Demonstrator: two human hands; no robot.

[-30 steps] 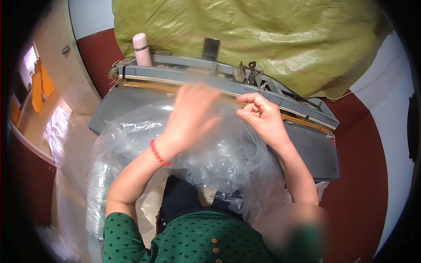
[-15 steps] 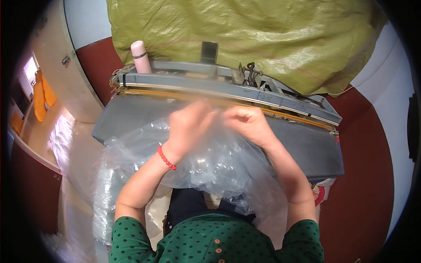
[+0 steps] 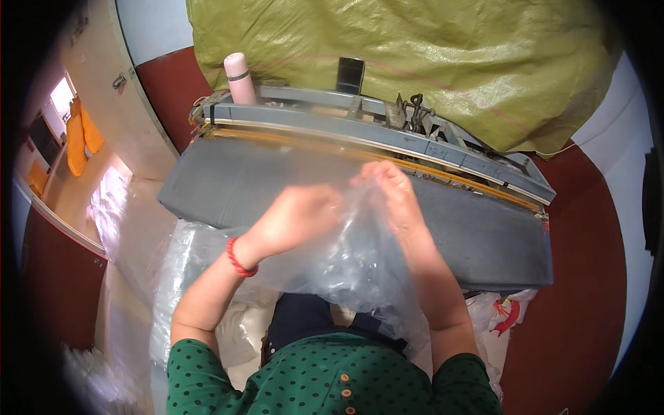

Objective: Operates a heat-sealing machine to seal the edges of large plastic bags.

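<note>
A large sheet of clear plastic film hangs crumpled between my arms and drapes over the front of a grey padded bench and over my lap. At the bench's middle, my right hand is closed, pinching a gathered peak of the film between thumb and fingers. My left hand, with a red bead bracelet at the wrist, is a little lower and to the left, over the film. Its fingers look curled but are smeared by motion, so whether they grip the film cannot be made out.
Along the far side of the grey bench runs a metal frame with a yellow strip. A pink flask, a phone and a dark clamp stand there. Behind hangs a yellow-green tarp. More plastic lies at left.
My left hand has moved down and left, away from my right hand. The film has been drawn up into a peak at my right hand. The view has shifted slightly.
</note>
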